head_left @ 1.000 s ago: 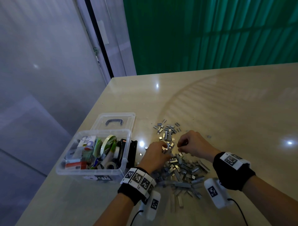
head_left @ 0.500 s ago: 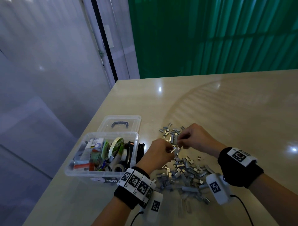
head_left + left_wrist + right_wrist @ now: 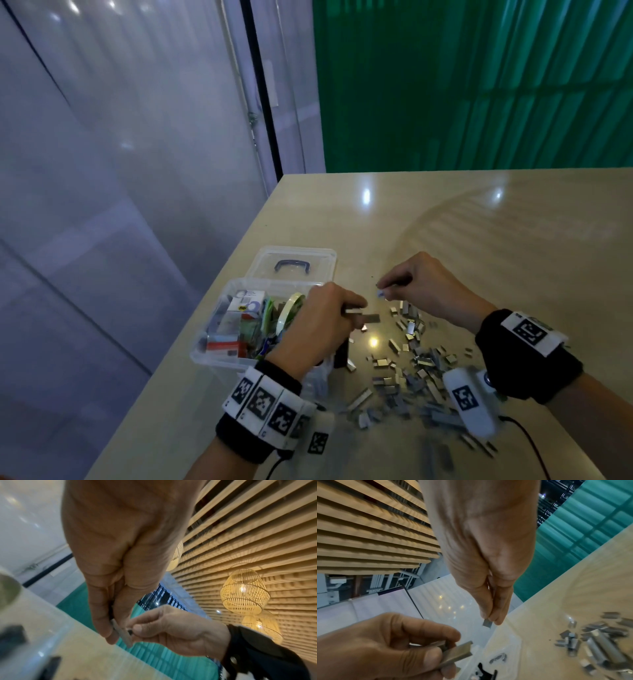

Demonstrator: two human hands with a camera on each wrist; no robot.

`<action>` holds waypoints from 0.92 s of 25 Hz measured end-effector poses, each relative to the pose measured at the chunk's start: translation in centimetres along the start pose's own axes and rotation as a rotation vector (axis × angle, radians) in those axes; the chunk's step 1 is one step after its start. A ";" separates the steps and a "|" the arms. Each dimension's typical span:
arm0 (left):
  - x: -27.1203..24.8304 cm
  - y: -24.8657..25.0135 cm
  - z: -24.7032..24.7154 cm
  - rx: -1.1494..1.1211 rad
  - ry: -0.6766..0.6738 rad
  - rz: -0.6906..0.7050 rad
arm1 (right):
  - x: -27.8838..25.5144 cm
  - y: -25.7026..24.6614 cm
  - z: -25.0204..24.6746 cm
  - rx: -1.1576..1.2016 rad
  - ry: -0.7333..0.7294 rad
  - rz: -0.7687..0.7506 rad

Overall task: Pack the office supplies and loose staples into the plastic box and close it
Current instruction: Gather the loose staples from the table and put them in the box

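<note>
A clear plastic box (image 3: 202,356) stands open near the table's left edge, filled with tape rolls, small cartons and other supplies. Its lid (image 3: 294,263) with a dark handle lies flat behind it. Loose staple strips (image 3: 411,366) lie scattered in a heap to the right of the box. My left hand (image 3: 329,318) is raised beside the box's right side and pinches a strip of staples (image 3: 457,654) between thumb and fingers. My right hand (image 3: 411,284) hovers above the far end of the heap and pinches a small staple piece (image 3: 487,622) at its fingertips.
The beige table (image 3: 479,222) stretches away behind and to the right of the heap. Its left edge runs close beside the box, with a drop to the floor. A black object (image 3: 340,354) stands against the box's right wall. A green wall lies beyond the table.
Both hands have lifted off the staple heap with staples pinched. The left hand has moved left toward the box, the right hand has risen above the heap's far end.
</note>
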State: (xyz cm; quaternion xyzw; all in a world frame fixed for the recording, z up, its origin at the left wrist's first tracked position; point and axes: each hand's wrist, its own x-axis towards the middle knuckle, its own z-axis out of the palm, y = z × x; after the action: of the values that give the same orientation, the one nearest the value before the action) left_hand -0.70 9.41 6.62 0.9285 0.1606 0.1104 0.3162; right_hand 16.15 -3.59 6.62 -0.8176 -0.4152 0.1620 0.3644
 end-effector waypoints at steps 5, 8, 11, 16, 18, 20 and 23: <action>-3.8 -5.3 -7.1 -0.036 0.157 -0.115 | 0.7 -5.8 3.4 0.100 -0.106 -0.128; -5.6 -7.6 -8.8 -0.046 0.215 -0.171 | 0.9 -8.5 6.1 0.081 -0.165 -0.222; -6.8 -9.6 -9.8 -0.059 0.263 -0.214 | 1.3 -10.5 9.4 0.010 -0.252 -0.269; -8.0 -11.2 -10.4 -0.150 0.297 -0.235 | 1.6 -11.8 13.4 -0.151 -0.328 -0.336; -8.2 -11.8 -10.5 -0.154 0.280 -0.232 | 1.5 -12.1 14.3 -0.184 -0.337 -0.338; -8.3 -12.4 -10.4 -0.157 0.259 -0.229 | 1.4 -12.3 14.9 -0.212 -0.357 -0.347; -8.3 -12.7 -10.1 -0.213 0.236 -0.215 | 1.3 -12.4 14.7 -0.241 -0.349 -0.346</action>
State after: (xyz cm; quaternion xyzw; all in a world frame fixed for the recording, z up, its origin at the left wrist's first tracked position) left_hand -14.40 21.47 5.70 0.8478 0.2823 0.2004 0.4018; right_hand 1.68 9.04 5.72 -0.7315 -0.6217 0.1853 0.2098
